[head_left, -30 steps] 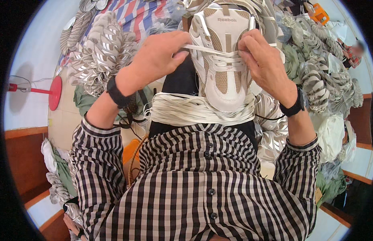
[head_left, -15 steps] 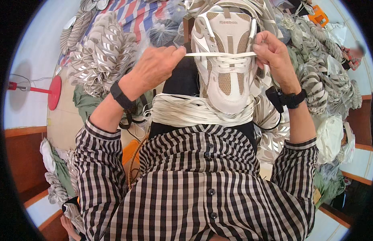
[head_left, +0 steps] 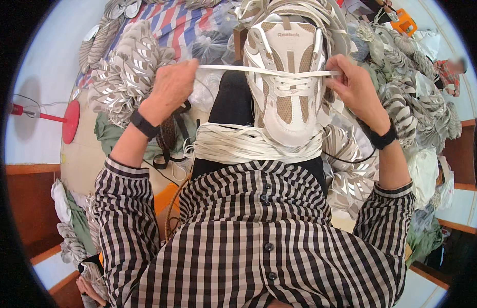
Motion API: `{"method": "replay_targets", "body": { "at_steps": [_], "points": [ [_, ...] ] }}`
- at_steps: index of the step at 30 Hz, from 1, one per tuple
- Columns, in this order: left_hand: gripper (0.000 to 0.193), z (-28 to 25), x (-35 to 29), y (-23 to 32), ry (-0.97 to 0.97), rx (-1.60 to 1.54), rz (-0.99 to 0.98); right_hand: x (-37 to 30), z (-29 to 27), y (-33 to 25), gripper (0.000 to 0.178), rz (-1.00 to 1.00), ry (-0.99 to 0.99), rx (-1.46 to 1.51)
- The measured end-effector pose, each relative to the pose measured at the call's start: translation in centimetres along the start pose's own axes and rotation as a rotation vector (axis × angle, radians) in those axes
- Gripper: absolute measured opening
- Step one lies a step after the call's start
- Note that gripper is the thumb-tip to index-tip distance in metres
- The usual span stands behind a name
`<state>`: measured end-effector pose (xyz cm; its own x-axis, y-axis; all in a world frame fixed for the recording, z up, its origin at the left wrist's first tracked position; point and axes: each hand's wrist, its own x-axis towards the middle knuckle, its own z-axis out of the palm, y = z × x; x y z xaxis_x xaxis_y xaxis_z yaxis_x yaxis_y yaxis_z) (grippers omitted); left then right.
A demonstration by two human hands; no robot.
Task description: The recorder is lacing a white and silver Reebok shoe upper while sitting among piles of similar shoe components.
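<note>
A white and beige sneaker upper [head_left: 288, 128] lies over my lap with its toe toward me. A white shoelace [head_left: 230, 68] runs through its lower eyelets and is drawn out to both sides. My left hand [head_left: 174, 84] is closed on the lace well left of the shoe. Close by the shoe's right edge, my right hand [head_left: 354, 87] pinches the other side of the lace between thumb and fingers. A thick bundle of white shoelaces [head_left: 259, 143] lies across my lap below the toe, which overlaps it.
Stacked shoe uppers [head_left: 130, 77] stand at the left, and more bundled uppers [head_left: 403, 110] lie at the right. A striped sheet [head_left: 166, 23] spreads at the back. A red round-based stand [head_left: 70, 122] is far left. Another person [head_left: 450, 77] is at the far right.
My left hand has moved left, and a longer stretch of lace shows between it and the shoe. My right hand has shifted slightly right and toward me, still pinching the lace.
</note>
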<state>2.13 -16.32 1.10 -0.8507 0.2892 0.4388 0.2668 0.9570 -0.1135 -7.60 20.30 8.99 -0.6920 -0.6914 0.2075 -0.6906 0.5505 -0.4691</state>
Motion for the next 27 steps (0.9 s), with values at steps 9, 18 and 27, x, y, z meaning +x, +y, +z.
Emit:
{"method": "replay_targets", "body": {
  "at_steps": [9, 18, 27],
  "points": [
    [0.009, -0.3, -10.1, -11.4, -0.214, 0.206, -0.343, -5.1, -4.9, 7.2, 0.01, 0.027, 0.426, -0.717],
    [0.012, -5.3, -23.1, -22.1, -0.19, 0.222, -0.583, -15.0, -13.3, 19.4, 0.027, 0.448, 0.382, -0.828],
    [0.007, -9.6, -32.5, -27.2, -0.115, 0.119, -0.902, -31.2, -20.3, 29.4, 0.026, 0.547, 0.559, -0.952]
  ]
}}
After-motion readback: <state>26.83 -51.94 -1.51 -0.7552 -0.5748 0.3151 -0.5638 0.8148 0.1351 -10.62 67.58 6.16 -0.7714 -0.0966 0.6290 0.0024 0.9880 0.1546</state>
